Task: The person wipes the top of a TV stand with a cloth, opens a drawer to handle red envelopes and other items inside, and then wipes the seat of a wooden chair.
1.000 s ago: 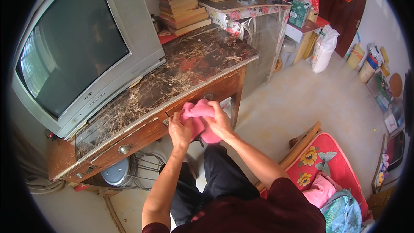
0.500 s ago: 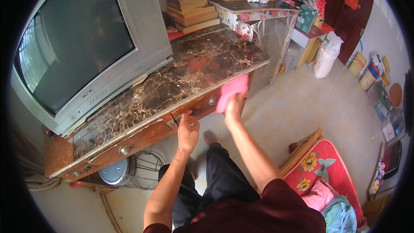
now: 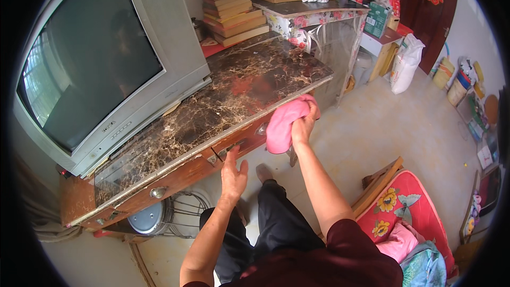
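Marbled desk (image 3: pixel 196 119) carries a television (image 3: pixel 95 69) at its left end, presumably for flat support. Viewing remotely, I record the left hand (image 3: pixel 232 179) empty, fingers loosely spread near the drawer front (image 3: pixel 246 141); contact I cannot confirm. Further right, the right hand (image 3: pixel 303 127) grasps a bunched pink cloth (image 3: pixel 282 126) at the desk's front edge, apparently for a firm hold. Pale floor (image 3: pixel 372 122) extends right to a white sack (image 3: pixel 406 67).
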Demonstrator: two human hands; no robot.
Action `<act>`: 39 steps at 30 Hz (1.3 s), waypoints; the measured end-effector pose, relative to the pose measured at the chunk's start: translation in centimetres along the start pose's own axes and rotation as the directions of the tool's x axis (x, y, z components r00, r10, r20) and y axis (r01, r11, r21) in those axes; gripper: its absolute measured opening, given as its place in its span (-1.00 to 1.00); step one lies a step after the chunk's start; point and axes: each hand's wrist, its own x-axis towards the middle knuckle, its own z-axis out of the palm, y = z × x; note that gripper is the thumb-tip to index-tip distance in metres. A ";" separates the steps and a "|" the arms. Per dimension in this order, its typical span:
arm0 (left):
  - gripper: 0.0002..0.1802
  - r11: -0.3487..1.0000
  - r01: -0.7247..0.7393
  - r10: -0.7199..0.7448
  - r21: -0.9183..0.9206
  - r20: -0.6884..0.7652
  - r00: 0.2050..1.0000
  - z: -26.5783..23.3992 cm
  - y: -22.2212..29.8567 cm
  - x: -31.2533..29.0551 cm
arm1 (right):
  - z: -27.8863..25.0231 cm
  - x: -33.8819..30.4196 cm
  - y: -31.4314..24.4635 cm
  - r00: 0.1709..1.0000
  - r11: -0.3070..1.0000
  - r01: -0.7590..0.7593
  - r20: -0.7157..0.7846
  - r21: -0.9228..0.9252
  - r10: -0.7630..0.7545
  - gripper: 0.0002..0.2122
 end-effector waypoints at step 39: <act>-0.58 0.944 0.331 -0.330 0.014 0.132 0.935 1.3 -5.8 -10.2 | -5.5 1.2 10.1 0.928 0.872 -0.339 0.277 0.354 0.249 -0.63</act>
